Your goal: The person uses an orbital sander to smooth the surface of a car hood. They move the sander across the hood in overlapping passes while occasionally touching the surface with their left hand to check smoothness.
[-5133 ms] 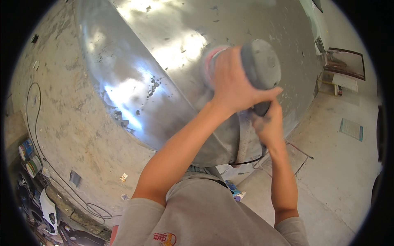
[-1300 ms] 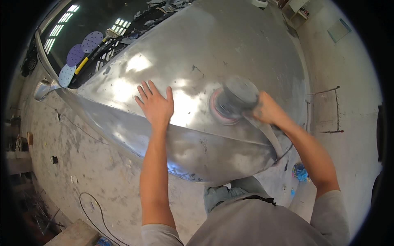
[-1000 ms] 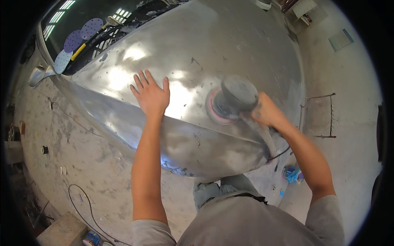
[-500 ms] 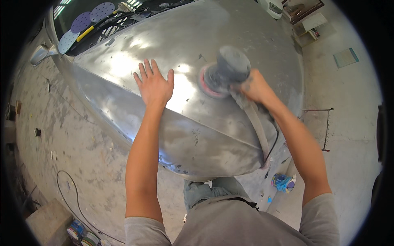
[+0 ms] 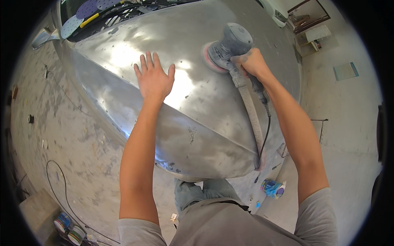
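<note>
A bare-metal car hood (image 5: 221,110) with a dull grey, patchy finish spreads out in front of me. My left hand (image 5: 155,80) lies flat on it, fingers spread, holding nothing. In my right hand (image 5: 252,63) is the handle of a dusty dark grey orbital sander (image 5: 230,47). The sander's round pad with a pinkish rim rests against the hood toward its far right part. From the tool a ribbed grey dust hose (image 5: 249,108) and a black power cord (image 5: 269,123) run back over the hood's near right edge.
Perforated sanding discs (image 5: 87,9) and a yellow-handled tool (image 5: 89,20) lie by the windshield at the far left. A side mirror (image 5: 43,37) juts out there. Several cans (image 5: 273,187) and a dark cable (image 5: 65,184) are on the floor.
My right hand has moved the sander farther away from me across the hood. My left hand stays flat at about the same spot, and the view has shifted slightly.
</note>
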`<state>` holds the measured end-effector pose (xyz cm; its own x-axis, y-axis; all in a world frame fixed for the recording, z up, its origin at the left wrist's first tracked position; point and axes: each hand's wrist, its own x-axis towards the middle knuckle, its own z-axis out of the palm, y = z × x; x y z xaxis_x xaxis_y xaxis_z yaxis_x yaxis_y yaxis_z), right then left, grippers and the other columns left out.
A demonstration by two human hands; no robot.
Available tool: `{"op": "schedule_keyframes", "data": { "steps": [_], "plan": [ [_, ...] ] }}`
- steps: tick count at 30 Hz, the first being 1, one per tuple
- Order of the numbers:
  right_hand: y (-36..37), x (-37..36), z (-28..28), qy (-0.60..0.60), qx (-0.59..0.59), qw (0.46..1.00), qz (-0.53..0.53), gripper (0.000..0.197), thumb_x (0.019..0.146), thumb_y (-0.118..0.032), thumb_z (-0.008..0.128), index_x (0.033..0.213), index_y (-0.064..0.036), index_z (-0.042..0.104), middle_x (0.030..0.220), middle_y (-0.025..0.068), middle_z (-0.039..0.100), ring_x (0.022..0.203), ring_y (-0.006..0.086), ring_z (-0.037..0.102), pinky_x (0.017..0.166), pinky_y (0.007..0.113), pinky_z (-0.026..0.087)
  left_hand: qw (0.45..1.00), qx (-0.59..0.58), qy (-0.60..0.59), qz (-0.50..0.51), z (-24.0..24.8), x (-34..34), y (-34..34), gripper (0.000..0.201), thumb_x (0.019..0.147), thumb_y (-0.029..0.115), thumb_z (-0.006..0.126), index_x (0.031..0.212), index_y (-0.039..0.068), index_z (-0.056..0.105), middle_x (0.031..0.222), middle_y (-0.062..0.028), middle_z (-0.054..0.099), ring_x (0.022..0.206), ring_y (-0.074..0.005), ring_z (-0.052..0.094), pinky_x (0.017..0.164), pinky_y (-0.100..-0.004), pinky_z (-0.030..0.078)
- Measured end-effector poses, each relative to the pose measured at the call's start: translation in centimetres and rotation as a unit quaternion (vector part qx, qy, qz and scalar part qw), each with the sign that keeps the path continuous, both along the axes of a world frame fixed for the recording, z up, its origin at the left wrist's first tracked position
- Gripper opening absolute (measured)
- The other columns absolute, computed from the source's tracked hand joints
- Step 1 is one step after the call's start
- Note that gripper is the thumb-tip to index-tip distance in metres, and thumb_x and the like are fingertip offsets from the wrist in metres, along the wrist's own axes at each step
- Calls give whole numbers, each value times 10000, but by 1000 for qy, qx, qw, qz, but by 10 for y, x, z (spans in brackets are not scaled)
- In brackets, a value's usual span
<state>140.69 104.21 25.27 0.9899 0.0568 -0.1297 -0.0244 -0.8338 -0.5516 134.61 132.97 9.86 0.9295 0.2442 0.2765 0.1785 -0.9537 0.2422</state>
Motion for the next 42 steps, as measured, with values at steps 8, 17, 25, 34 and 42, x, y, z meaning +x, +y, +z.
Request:
{"op": "schedule_keyframes", "data": {
  "steps": [8, 17, 25, 34, 42],
  "plan": [
    [-6, 10, 0, -4, -9, 1000, 17, 391, 816, -243, 820, 649, 77, 671, 566, 126, 636, 469, 215, 620, 515, 379, 524, 1000, 2, 11, -6, 3, -1, -1, 832, 1070, 610, 408, 1646, 9, 386, 1741, -198, 328, 1634, -373, 235, 1329, -580, 112],
    [-14, 3, 4, 49, 6, 998, 35, 332, 830, -216, 830, 707, 67, 706, 560, 117, 621, 451, 195, 591, 506, 378, 514, 1000, -1, 3, -1, -1, 0, 0, 832, 1071, 610, 414, 1643, 6, 388, 1737, -202, 332, 1631, -376, 239, 1327, -581, 121],
    [-22, -29, 19, 80, 36, 995, 44, 255, 867, -159, 815, 763, 42, 699, 544, 59, 586, 436, 143, 537, 460, 335, 441, 1000, -10, 0, 3, 6, -3, -2, 815, 1075, 597, 430, 1635, 7, 400, 1737, -196, 332, 1633, -363, 236, 1329, -576, 122],
    [-25, -34, 33, 145, 7, 989, 32, 249, 809, -98, 844, 1011, 13, 750, 678, 31, 650, 483, 126, 538, 478, 322, 440, 997, -33, -68, -1, -5, -7, -2, 762, 1061, 545, 542, 1583, -3, 455, 1682, -223, 405, 1583, -380, 331, 1310, -566, 193],
    [-19, 2, 19, 131, 8, 988, 80, 183, 842, -91, 769, 904, 58, 682, 668, 74, 655, 512, 157, 588, 459, 344, 454, 809, -521, -244, -122, 93, 16, -155, 1070, 835, 511, 869, 1550, -109, 368, 1513, -334, 493, 1390, -494, 495, 1172, -534, 401]
  ]
}}
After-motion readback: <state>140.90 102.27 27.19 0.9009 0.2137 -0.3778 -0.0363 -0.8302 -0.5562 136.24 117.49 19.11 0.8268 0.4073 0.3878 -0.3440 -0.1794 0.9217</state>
